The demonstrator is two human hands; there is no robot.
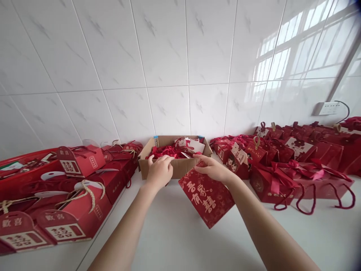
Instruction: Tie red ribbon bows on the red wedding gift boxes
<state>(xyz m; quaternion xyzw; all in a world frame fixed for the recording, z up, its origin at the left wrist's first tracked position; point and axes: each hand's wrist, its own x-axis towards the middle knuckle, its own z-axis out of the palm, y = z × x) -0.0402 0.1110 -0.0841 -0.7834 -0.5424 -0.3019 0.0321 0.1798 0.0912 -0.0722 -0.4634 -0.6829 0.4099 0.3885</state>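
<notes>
My right hand (213,168) is closed on the top edge of a red paper gift bag (207,197) printed with gold characters, which hangs tilted over the white counter. My left hand (160,171) reaches to the front rim of a brown cardboard box (180,168), fingers curled at its edge; whether they pinch anything is hidden. The box holds red ribbons (169,151) and small cards. Both hands are close together, just in front of the box.
Red gift boxes with rope handles (79,205) are stacked along the left. More red boxes and bags with ribbons (296,177) crowd the right. A white tiled wall (169,67) stands behind, with a power socket (327,108) at right. The white counter (180,237) lies beneath my arms.
</notes>
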